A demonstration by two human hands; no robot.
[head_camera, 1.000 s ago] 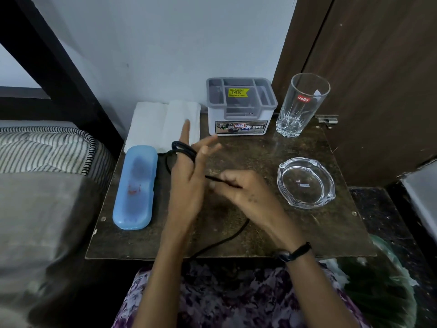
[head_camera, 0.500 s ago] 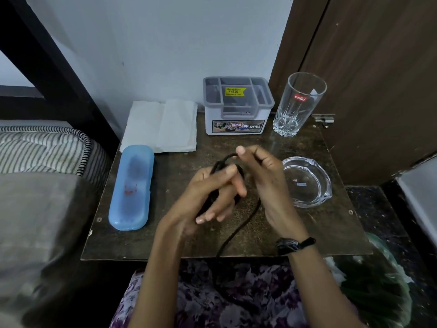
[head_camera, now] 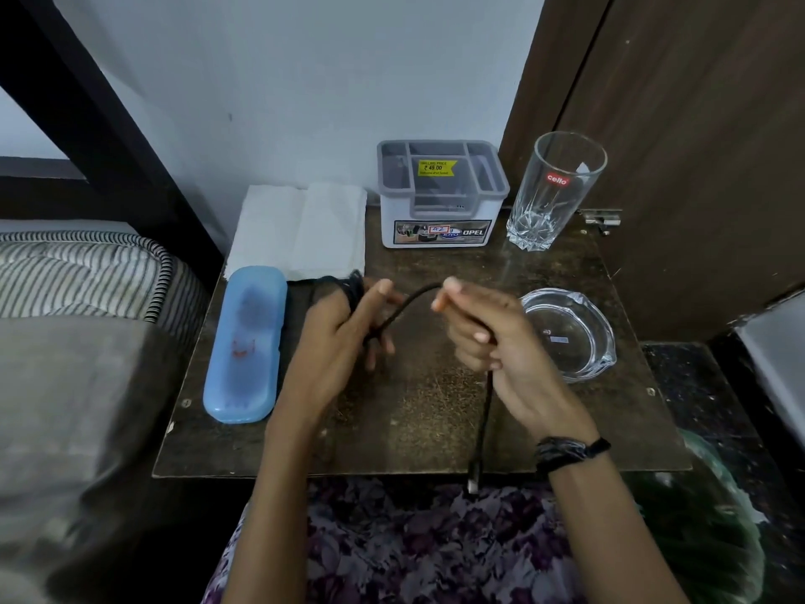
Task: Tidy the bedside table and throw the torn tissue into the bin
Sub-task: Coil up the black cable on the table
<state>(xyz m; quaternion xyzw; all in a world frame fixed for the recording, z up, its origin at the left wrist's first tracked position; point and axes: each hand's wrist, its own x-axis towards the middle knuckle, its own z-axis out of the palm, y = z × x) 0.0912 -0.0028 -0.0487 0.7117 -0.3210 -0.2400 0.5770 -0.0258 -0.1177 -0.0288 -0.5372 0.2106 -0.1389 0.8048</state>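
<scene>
A black cable (head_camera: 405,300) is wound in loops around the fingers of my left hand (head_camera: 344,337), above the middle of the brown bedside table (head_camera: 418,425). My right hand (head_camera: 488,337) pinches the cable's free stretch between thumb and fingers. The cable's loose end with its plug (head_camera: 474,479) hangs down past the table's front edge. A white folded tissue (head_camera: 300,231) lies flat at the table's back left corner.
A blue oblong case (head_camera: 246,342) lies along the left edge. A grey-and-white organiser box (head_camera: 440,196) and a tall glass (head_camera: 555,189) stand at the back. A glass ashtray (head_camera: 566,333) sits right. Bed to the left; a green-lined bin (head_camera: 714,516) at lower right.
My hands came together, then moved apart again. More cable is coiled on my left hand, and the loose end is shorter, its plug now hanging at the table's front edge.
</scene>
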